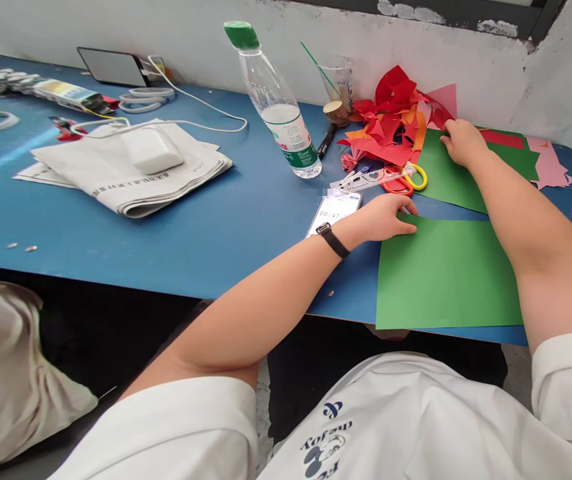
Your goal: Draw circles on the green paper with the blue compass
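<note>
My left hand (389,219), with a black strap on the wrist, grips the upper left corner of a plain green paper sheet (449,277) at the table's front edge. Its thumb lies on the sheet and the other fingers curl by the far edge. Farther back, my right hand (466,142) pinches the far edge of another green sheet (453,175). Yellow- and red-handled scissors (419,177) lie just beyond my left hand. A phone (336,210) with a timer showing is partly covered by my left forearm.
Red and orange paper scraps (391,120) are heaped by the wall, with pink cut paper (549,163) at right. A water bottle (286,120) stands near a plastic cup (339,80). Folded newspaper (141,190) carries a white box (151,148). Someone's clothed leg (11,373) shows at left.
</note>
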The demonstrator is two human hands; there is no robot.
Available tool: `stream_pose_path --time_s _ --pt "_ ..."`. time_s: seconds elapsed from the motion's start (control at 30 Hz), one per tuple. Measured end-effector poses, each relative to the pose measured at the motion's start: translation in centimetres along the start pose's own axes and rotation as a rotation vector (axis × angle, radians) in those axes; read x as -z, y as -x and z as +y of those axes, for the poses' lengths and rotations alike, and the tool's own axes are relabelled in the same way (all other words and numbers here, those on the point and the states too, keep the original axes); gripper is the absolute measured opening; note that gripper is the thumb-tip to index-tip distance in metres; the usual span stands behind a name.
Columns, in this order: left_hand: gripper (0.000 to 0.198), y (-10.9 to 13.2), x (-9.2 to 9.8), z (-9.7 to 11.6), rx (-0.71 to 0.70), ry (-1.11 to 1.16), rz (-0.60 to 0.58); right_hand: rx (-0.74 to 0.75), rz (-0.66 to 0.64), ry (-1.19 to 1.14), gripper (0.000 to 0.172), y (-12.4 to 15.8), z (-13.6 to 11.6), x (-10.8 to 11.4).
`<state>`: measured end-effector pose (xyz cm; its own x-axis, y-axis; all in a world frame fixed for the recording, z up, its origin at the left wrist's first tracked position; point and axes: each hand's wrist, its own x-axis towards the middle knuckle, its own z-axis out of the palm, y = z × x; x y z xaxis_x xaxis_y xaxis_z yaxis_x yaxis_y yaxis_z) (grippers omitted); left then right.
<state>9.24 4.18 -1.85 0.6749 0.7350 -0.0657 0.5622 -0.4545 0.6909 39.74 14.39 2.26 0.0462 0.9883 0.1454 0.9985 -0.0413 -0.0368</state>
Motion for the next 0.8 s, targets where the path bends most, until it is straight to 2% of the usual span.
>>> stream_pose_path --time_s 0.17,0.27,0.33,0.43,0.5,0.57,0.67,0.8 --pt "0.044 0.1 -0.4 0.5 0.059 -0.050 -0.034 0.119 0.053 -0.023 0.050 1.4 -4.2 1.4" --pt "0.043 0.0 0.2 0.5 0.095 -0.089 0.035 0.231 0.060 -0.023 0.047 3.3 -7.5 2.0" --pt "0.036 -0.2 1.4 -0.1 0.124 -0.135 0.161 0.303 0.034 -0.009 0.052 4.7 -9.4 2.5" --pt "0.033 -0.8 4.1 -1.9 0.195 -0.229 0.355 0.369 -0.061 0.009 0.046 7.3 -10.9 3.5" --pt "0.035 -1.3 5.8 -3.6 0.264 -0.281 0.409 0.364 -0.148 0.018 0.046 9.5 -11.0 4.2" --pt "0.037 -1.8 7.0 -5.1 0.339 -0.314 0.402 0.352 -0.267 0.022 0.049 12.4 -10.3 4.7" --pt "0.035 -2.4 7.7 -6.7 0.402 -0.341 0.348 0.326 -0.443 0.031 0.070 17.9 -8.6 4.4" --pt "0.036 -3.0 7.5 -7.3 0.402 -0.334 0.302 0.272 -0.545 0.029 0.124 24.4 -6.8 2.2"
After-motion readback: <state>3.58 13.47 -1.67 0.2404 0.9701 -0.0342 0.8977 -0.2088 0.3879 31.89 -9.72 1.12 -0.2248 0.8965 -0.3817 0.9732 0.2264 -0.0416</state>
